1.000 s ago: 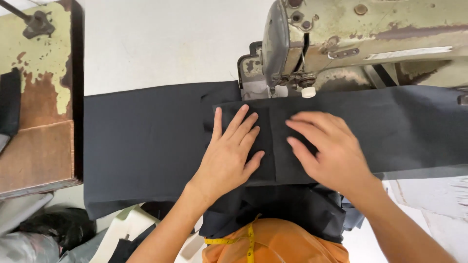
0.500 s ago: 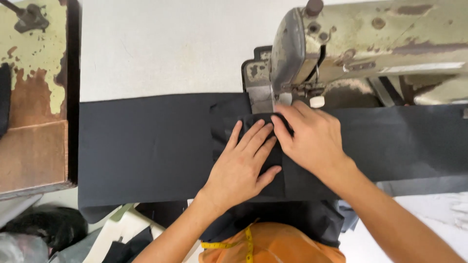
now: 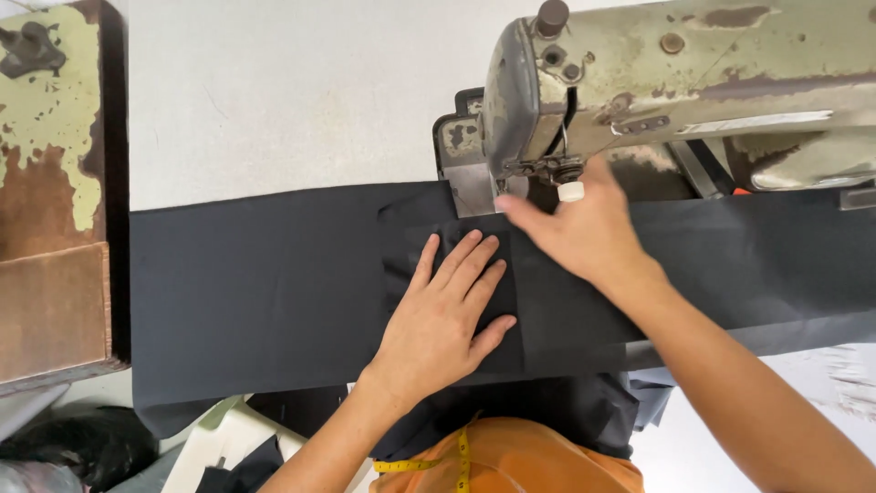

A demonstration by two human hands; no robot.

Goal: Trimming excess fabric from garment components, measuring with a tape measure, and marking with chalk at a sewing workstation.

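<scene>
A long black cloth point(image 3: 265, 292) lies across the white table, with a smaller black patch point(image 3: 456, 260) on top of it. My left hand point(image 3: 447, 315) presses flat on that patch, fingers spread. Further up, my right hand point(image 3: 579, 228) reaches to the needle end of the old green sewing machine point(image 3: 675, 87), fingers stretched toward the presser foot. It holds nothing that I can see, and the needle itself is hidden behind the hand.
A worn green and rusty wooden block point(image 3: 50, 192) stands at the left edge. White tabletop point(image 3: 274, 100) lies behind the cloth. An orange garment with a yellow tape measure point(image 3: 461, 456) is at the bottom. Dark fabric hangs off the front edge.
My right hand has moved from the cloth up to the machine's needle area. My left hand has stayed flat on the patch. The view has shifted closer to the machine.
</scene>
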